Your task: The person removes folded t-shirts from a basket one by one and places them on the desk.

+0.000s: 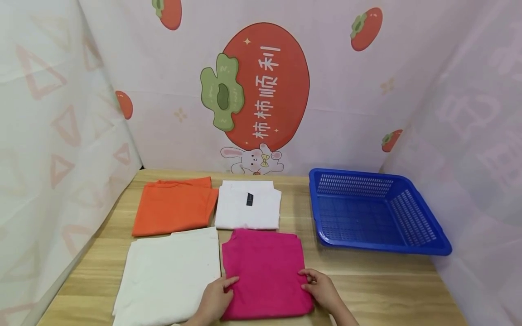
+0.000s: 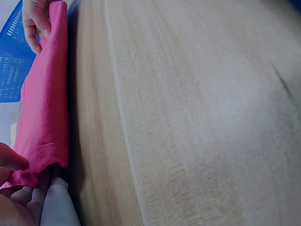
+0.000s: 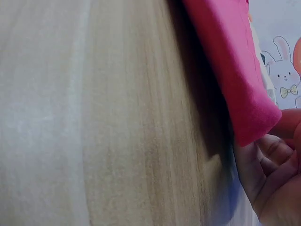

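Observation:
A folded bright pink garment (image 1: 267, 276) lies flat on the near part of the table, roughly square. My left hand (image 1: 215, 299) holds its left edge, with a finger on top and other fingers tucked under the cloth, as the left wrist view shows. On the opposite side my right hand (image 1: 322, 290) grips the right edge; in the right wrist view its fingers (image 3: 270, 148) reach beneath the folded corner. Close by my left hand is a folded cream-white garment (image 1: 169, 276), its right edge beside the pink one.
Behind lie a folded orange garment (image 1: 175, 206) and a folded white garment (image 1: 261, 208) with a dark label. A blue plastic basket (image 1: 379, 248) stands at the back right of the wooden table (image 1: 379, 290). Printed cloth walls (image 1: 346, 113) enclose the back and sides.

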Action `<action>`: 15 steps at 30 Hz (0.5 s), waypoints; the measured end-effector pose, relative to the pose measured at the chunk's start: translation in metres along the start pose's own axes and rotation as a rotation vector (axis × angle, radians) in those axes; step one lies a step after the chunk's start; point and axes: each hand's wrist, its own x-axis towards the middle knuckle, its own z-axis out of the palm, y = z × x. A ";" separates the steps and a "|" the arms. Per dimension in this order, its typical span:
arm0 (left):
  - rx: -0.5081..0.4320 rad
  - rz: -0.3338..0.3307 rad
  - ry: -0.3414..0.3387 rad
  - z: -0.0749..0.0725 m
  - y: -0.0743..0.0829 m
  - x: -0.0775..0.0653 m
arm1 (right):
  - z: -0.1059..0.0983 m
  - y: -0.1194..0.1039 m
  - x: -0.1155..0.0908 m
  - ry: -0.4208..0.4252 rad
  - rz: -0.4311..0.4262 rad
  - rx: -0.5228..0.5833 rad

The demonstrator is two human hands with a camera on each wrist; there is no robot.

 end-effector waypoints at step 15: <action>0.022 0.099 -0.418 -0.054 0.008 0.048 | -0.021 -0.046 0.037 -0.088 -0.156 -0.448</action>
